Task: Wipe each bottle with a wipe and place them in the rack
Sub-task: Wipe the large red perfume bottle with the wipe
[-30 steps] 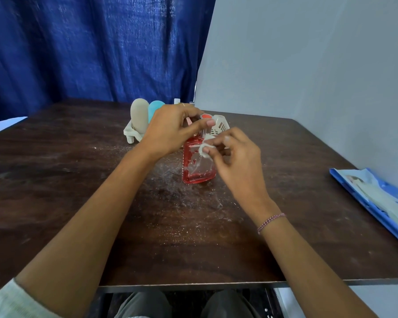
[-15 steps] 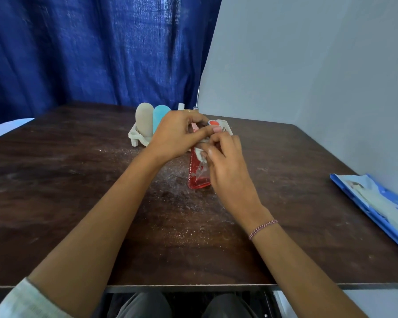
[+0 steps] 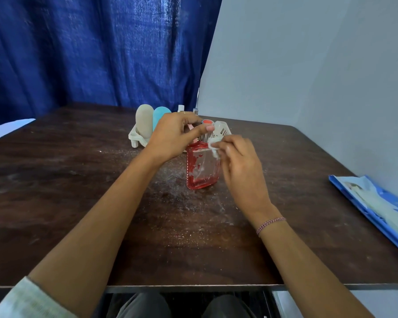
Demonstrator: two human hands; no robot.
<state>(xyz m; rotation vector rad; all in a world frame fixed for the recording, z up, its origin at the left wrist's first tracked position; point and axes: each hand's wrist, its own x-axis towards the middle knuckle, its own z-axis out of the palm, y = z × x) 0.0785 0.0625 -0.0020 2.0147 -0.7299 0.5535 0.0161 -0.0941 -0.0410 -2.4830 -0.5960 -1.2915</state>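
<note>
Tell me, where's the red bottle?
In the head view, the red bottle stands at centre, in front of the rack; the left hand holds its neck, the right hand pinches a wipe against it.

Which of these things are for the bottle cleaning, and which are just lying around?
For the job: red see-through flat bottle, small white wipe, white plastic rack, beige rounded bottle, light-blue rounded bottle.
Just lying about: blue flat packet, dark blue curtain.

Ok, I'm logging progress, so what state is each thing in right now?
red bottle: upright on the table, not yet racked.
wipe: crumpled, pressed on the bottle's shoulder.
left hand: grips the bottle's top.
right hand: pinches the wipe.
rack: holds beige bottle and blue bottle, upright.
</note>
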